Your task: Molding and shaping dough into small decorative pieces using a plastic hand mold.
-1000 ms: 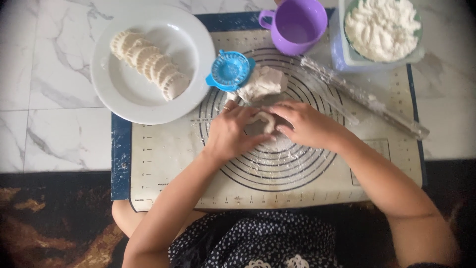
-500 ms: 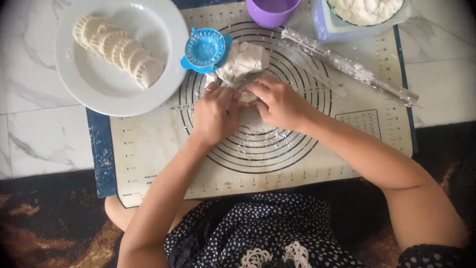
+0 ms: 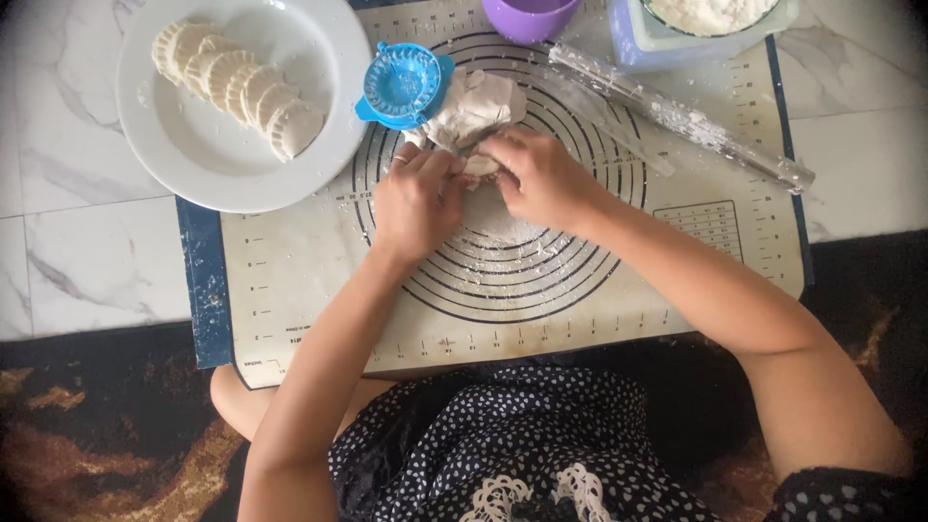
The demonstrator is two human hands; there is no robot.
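Marble-look tiles (image 3: 87, 261) were seen under everything, with a dark patterned rug (image 3: 97, 435) along the near edge, so it was all set up on the floor, not a counter. A pastry mat (image 3: 290, 271) printed with rings and ruler marks was laid across the tiles, dusted with flour in the middle.

From the head view, only one angle to go on:

- the left hand (image 3: 416, 198) and right hand (image 3: 541, 174) were brought together over the top of the rings, fingers curled in and pinched onto a small dough piece (image 3: 480, 166) held between them, just above the mat
- most of that piece was hidden by the fingers, so its shape couldn't be made out
- a bigger dough lump (image 3: 478, 106) was left just behind the hands, touching a blue dumpling press (image 3: 401, 85)
- a white plate (image 3: 193, 184) with a row of crimped dumplings (image 3: 242, 87) was parked at the left, overlapping the mat's corner
- a clear rolling pin (image 3: 677, 116) was laid slantwise on the right, with a purple cup (image 3: 532, 17) and a flour tub (image 3: 677, 43) at the far edge

Judging by the grip, a portion was being pinched and worked into shape. Soft dough like that calls for light, even finger pressure and a floured spot to be set down on. A dotted dress (image 3: 522, 435) was in view at the bottom
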